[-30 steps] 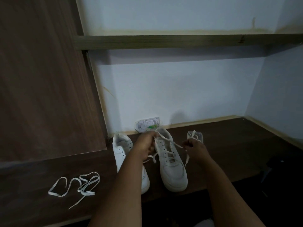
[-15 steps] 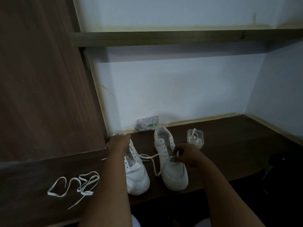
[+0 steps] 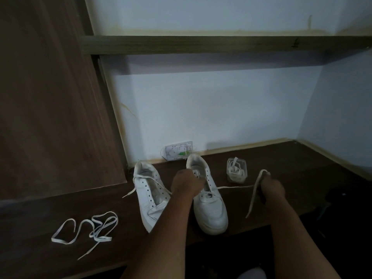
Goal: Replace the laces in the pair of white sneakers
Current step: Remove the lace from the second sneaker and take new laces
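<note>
Beneath the left hand (image 3: 186, 185), fingers pressed on the right-side white leather sneaker (image 3: 209, 204) on the dark wooden bench (image 3: 302, 178); right hand (image 3: 270, 187) pinches its flat white lace (image 3: 254, 190). Recommendation: pull level, steadily.

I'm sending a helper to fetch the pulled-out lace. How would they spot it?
Start at the brown panel; on the dark ledge beneath it lies a loose lace, left of both sneakers. It alone is threaded through nothing and held by no hand.
</note>
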A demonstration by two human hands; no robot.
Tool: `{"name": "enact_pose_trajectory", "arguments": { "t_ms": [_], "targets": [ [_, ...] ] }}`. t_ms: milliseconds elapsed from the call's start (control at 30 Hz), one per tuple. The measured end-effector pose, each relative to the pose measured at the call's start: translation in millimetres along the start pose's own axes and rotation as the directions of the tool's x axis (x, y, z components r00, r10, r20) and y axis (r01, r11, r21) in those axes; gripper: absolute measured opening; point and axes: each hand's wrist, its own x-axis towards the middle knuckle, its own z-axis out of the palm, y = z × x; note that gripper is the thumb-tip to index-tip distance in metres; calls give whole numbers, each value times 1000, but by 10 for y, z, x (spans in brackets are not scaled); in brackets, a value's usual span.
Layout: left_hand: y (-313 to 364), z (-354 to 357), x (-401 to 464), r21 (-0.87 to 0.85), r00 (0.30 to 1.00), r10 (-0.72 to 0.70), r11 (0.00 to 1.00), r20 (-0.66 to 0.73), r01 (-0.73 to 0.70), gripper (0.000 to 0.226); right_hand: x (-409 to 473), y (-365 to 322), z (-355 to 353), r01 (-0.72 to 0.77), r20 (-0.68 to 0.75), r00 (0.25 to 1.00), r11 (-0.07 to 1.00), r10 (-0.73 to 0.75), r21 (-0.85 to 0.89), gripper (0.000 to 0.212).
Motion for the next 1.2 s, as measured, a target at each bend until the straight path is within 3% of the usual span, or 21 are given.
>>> {"name": "enact_pose_trajectory", "arguments": {
  "t_ms": [100,167,233,300,367,467,500,533,600,700,767,800,833,933,1000,1067,1100,1133,1200],
  "targets": [
    [-45,118,6,35,998,-56,998,26,55,60,-48,-6,9,109,34,994,969,-104,-222,40],
    [-55,103,42,-3,996,-61,998,62,62,56,-214,-79,62,291,123,957,892,-264,-347,44],
    [-56,25,64,-85,990,-98,991,103,107,51,-413,-193,185,589,310,806,730,-504,-346,36],
    [-88,-15,102,-225,972,-172,952,162,206,47,-683,-275,361,813,512,577,510,-637,-281,24],
    [-80,-36,91,-343,948,-228,891,224,296,40,-843,-287,569,884,619,466,369,-633,-288,17],
    [-65,-20,69,-311,954,-219,910,203,275,39,-831,-206,832,886,705,446,159,-551,-436,20],
    [-65,-33,57,-298,958,-208,918,197,261,38,-832,-190,862,878,707,458,146,-539,-457,20],
    [-68,-50,52,-294,958,-201,921,203,255,35,-807,-176,880,883,704,460,192,-542,-429,20],
    [-86,-82,69,-334,949,-203,901,241,277,26,-793,-173,808,858,673,503,410,-542,-310,19],
    [-158,-106,105,-392,930,-196,864,312,314,16,-632,-152,612,696,561,672,671,-483,-255,19],
    [-178,-105,102,-431,919,-185,839,348,332,13,-482,-110,472,598,428,785,726,-447,-340,22],
    [-187,-90,117,-446,917,-176,831,358,333,12,-433,-90,439,587,363,806,710,-468,-388,24],
    [-186,-78,129,-455,918,-167,827,359,329,13,-407,-88,437,608,313,794,684,-521,-403,26],
    [-151,-65,111,-456,932,-148,840,330,295,15,-580,-173,508,833,328,554,508,-765,-222,20],
    [-143,-24,121,-444,944,-145,855,295,270,28,-666,-176,628,894,465,448,368,-764,-257,17],
    [-141,-8,126,-408,948,-159,874,275,265,37,-676,-112,760,888,567,436,231,-699,-398,16],
    [-136,-13,119,-398,949,-163,878,269,264,38,-669,-88,811,887,550,432,226,-715,-403,10],
    [-151,1,141,-382,952,-152,890,265,248,38,-691,-97,792,891,501,443,303,-744,-338,1],
    [-174,-3,168,-346,957,-120,914,263,210,37,-674,-158,660,822,371,553,561,-746,-98,14]
  ]
}}
